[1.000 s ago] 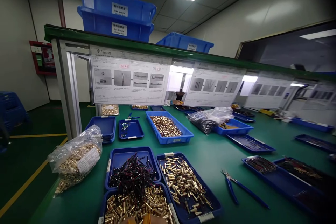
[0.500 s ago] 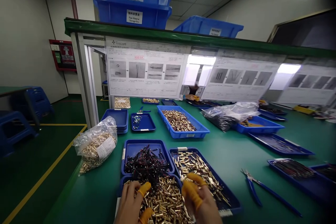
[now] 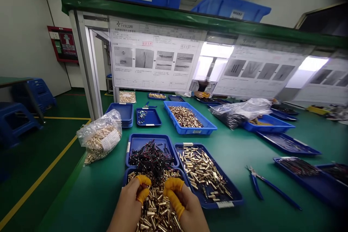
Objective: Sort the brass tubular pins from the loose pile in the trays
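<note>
Both my hands are over the near blue tray (image 3: 125, 178), which is full of small brass-coloured metal tubes (image 3: 156, 208). My left hand (image 3: 133, 197) has yellow finger cots on thumb and forefinger, bent together in a pinch; what lies between the tips is too small to make out. Facing it, my right hand (image 3: 182, 199), also in yellow cots, curls its fingers closed, and their contents are hidden. Thin black and red wire pieces (image 3: 152, 157) heap in the tray just beyond and spill toward the tubes. To the right, another tray holds longer brass-coloured pieces (image 3: 203, 174).
Blue-handled pliers (image 3: 258, 181) lie on the green table at right. A clear bag of brass-coloured tubes (image 3: 102, 139) sits at left. Behind are a blue bin (image 3: 190, 130) and stacked trays (image 3: 119, 114). Another person's hands (image 3: 203, 94) are across the table.
My right hand has moved left from the right-hand tray to over the near tray, close to my left hand. My left fingers have closed into a pinch. The view has tilted down.
</note>
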{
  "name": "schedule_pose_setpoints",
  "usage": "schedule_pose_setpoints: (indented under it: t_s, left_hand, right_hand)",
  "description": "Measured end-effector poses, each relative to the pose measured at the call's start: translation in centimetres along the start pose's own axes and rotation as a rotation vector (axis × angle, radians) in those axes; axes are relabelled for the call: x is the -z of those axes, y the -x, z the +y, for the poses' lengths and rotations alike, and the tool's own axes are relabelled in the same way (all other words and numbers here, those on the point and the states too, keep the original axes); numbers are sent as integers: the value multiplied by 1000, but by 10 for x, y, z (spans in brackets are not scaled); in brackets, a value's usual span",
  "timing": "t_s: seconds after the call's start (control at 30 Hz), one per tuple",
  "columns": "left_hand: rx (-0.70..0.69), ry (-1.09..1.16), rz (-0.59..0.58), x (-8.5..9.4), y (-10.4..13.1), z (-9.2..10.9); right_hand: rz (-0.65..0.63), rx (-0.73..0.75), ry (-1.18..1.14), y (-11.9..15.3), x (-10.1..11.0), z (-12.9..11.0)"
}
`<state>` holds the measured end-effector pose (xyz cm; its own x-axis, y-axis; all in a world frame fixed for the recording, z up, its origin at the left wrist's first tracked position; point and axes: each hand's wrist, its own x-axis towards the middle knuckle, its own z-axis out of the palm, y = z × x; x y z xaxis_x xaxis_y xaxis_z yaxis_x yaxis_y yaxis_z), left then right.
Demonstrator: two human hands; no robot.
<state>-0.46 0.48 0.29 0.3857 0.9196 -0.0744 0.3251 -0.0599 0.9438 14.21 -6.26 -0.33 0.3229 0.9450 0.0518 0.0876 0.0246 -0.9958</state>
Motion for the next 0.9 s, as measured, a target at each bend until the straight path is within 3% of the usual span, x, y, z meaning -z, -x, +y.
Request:
schedule_pose_setpoints:
  t_s: [0.13,0.33,0.4,0.6,0.9]
  left_hand:
    - [4,288,18,-3,1,5]
    - [-49,446,72,-5,6,7]
    - [-81,468,31,-5,6,6]
    - [-83,459,-242,-7,6,5]
    - [-109,508,-283,-7,6,6]
  right_hand:
    - [-66,101,145,2,-6,1]
    - [-167,11,82,5,-17,13]
    - [-171,-18,73,4,-16,13]
    - [-149,-38,31,4,-13,7]
    - [-239,-113,-6,8,-15,1]
